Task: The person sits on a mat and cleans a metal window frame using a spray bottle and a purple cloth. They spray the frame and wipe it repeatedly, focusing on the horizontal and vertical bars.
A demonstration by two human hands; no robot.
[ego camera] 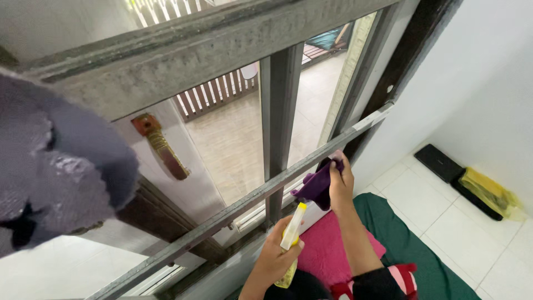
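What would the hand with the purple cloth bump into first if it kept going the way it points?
Probably the grey window bar: the right hand presses the purple cloth up toward it, seemingly almost touching; depth is unclear.

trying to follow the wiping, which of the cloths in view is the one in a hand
The small purple cloth, pressed to the window frame by the right hand. The pink and green cloths lie flat on the floor, untouched.

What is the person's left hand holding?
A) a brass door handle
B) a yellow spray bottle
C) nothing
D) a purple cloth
B: the left hand is wrapped around a yellow spray bottle, while the right hand presses a purple cloth against the window bar.
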